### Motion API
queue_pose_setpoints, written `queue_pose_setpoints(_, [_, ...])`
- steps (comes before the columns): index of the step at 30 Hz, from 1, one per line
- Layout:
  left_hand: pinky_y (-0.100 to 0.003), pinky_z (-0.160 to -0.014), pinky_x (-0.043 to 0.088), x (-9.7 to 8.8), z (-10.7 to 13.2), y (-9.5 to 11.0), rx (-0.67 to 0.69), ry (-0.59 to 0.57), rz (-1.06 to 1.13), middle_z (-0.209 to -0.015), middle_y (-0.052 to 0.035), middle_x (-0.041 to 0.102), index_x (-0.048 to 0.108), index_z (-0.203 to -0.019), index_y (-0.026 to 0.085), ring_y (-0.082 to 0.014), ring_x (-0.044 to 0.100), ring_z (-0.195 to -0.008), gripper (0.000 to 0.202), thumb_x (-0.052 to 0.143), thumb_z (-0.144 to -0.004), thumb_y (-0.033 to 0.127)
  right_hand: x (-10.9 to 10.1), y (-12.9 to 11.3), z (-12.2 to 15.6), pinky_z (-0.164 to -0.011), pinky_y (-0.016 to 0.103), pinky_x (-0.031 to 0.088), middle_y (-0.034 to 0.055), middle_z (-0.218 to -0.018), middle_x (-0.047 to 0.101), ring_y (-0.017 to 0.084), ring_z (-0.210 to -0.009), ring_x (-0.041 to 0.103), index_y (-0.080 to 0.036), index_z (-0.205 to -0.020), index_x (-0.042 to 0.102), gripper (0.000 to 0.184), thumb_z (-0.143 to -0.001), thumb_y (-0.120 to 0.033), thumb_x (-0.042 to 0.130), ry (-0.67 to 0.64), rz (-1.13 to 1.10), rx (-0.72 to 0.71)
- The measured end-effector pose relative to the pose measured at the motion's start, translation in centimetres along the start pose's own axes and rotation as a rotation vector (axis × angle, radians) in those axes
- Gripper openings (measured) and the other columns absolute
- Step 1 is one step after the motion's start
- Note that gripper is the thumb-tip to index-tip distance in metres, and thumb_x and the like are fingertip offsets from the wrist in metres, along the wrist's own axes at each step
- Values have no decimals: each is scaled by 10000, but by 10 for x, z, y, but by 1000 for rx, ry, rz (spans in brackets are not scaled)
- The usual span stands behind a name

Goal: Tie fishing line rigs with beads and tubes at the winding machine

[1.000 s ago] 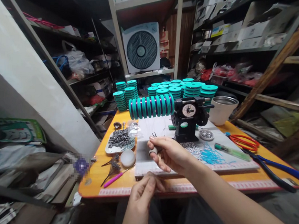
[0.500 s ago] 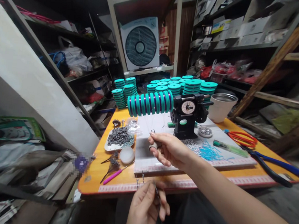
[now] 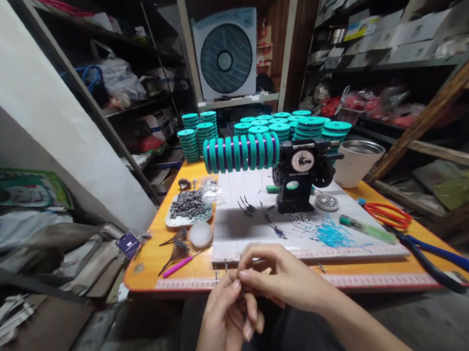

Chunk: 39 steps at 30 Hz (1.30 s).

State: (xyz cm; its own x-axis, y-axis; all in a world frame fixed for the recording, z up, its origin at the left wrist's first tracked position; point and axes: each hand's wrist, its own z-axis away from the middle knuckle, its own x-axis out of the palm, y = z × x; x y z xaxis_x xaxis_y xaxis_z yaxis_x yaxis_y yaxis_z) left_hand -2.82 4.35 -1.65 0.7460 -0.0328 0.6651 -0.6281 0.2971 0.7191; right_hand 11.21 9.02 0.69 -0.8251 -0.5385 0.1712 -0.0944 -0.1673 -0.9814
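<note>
At the table's front edge, my left hand (image 3: 223,318) is closed, thumb against fingers, around something thin and dark that is mostly covered. My right hand (image 3: 281,274) pinches right at the left fingertips; whatever it grips is hidden. Beyond them a row of teal line spools (image 3: 242,152) wound with purple sits on the shaft of a black winding machine (image 3: 299,175) with a dial. Fine lines hang from the spools toward small dark pieces (image 3: 248,205) on the white board (image 3: 229,240). Another dark bundle (image 3: 273,224) lies nearer the hands.
Left of the board are a tray of grey sinkers (image 3: 189,207), a round white container (image 3: 200,235) and a pink-handled tool (image 3: 177,267). Blue bits (image 3: 333,233), a green tube (image 3: 368,229) and blue-black pliers (image 3: 435,256) lie right. Stacked teal spools (image 3: 279,127) stand behind.
My right hand has come down from the hanging lines to meet my left hand. Dark pieces below the spools are now uncovered on the board. The view has shifted slightly.
</note>
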Motion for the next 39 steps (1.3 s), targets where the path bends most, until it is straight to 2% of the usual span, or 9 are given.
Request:
queue_pose_setpoints(4, [-162, -378, 381, 5, -1, -4, 25, 37, 26, -399, 51, 538, 648, -675, 144, -24, 366, -293, 234, 775, -712, 337, 6, 5, -1, -300, 124, 343, -65, -546, 542, 35, -336, 444, -169, -803, 559, 359, -775, -492, 712, -8, -83, -1])
queue_pose_setpoints(7, [-155, -378, 372, 7, -2, -4, 20, 53, 22, -380, 62, 511, 631, -641, 143, -19, 359, -288, 265, 773, -712, 355, 10, 11, -1, -300, 116, 354, -70, -568, 544, 40, -342, 488, -175, -827, 510, 417, -784, -555, 676, -23, -183, 0])
queue_pose_setpoints(10, [-168, -421, 419, 7, 0, -2, 15, 52, 8, -377, 64, 506, 650, -672, 136, -20, 380, -289, 241, 752, -736, 345, 13, 16, -1, -295, 108, 353, -75, -559, 545, 49, -347, 519, -174, -847, 496, 419, -785, -543, 684, -39, -271, 4])
queue_pose_setpoints(12, [-187, -454, 453, 7, 1, -1, 2, 44, -6, -402, 45, 537, 668, -713, 132, -52, 464, -324, 198, 728, -765, 313, 13, 19, -1, -292, 101, 348, -68, -550, 562, 60, -358, 545, -173, -858, 499, 398, -795, -517, 690, -40, -314, 8])
queue_pose_setpoints(16, [-214, -502, 488, 6, 7, -1, 6, 24, -7, -565, -48, 675, 694, -792, 118, -192, 689, -579, 179, 680, -821, 294, 12, 20, 0, -282, 89, 333, -67, -557, 561, 50, -353, 535, -169, -860, 516, 363, -810, -483, 692, -10, -366, 21])
queue_pose_setpoints(20, [-214, -523, 504, 0, 13, -4, -18, 46, 51, -602, -50, 708, 694, -778, 124, -140, 654, -502, 153, 697, -820, 271, 12, 22, 3, -302, 97, 385, -93, -532, 507, 23, -325, 452, -172, -916, 550, 361, -814, -490, 686, 27, -384, 43])
queue_pose_setpoints(25, [-195, -503, 502, -6, 16, -6, -39, 51, 64, -583, -37, 693, 684, -732, 129, -117, 632, -458, 179, 732, -791, 290, 15, 27, 7, -308, 112, 400, -78, -536, 529, 49, -339, 507, -178, -916, 553, 350, -821, -494, 671, 34, -402, 51])
queue_pose_setpoints(35, [-164, -535, 526, -4, 20, -8, -46, 35, 107, -644, -54, 724, 712, -735, 123, -107, 667, -511, 153, 721, -804, 258, 17, 31, 11, -286, 98, 367, -63, -542, 527, 36, -339, 470, -163, -901, 590, 317, -841, -466, 659, 67, -428, 51])
queue_pose_setpoints(39, [-188, -553, 543, 1, 21, -7, -44, 51, 122, -667, -67, 744, 711, -770, 124, -136, 694, -543, 151, 725, -800, 271, 16, 31, 13, -295, 108, 385, -61, -554, 522, 41, -358, 471, -168, -926, 606, 315, -840, -466, 660, 77, -417, 46])
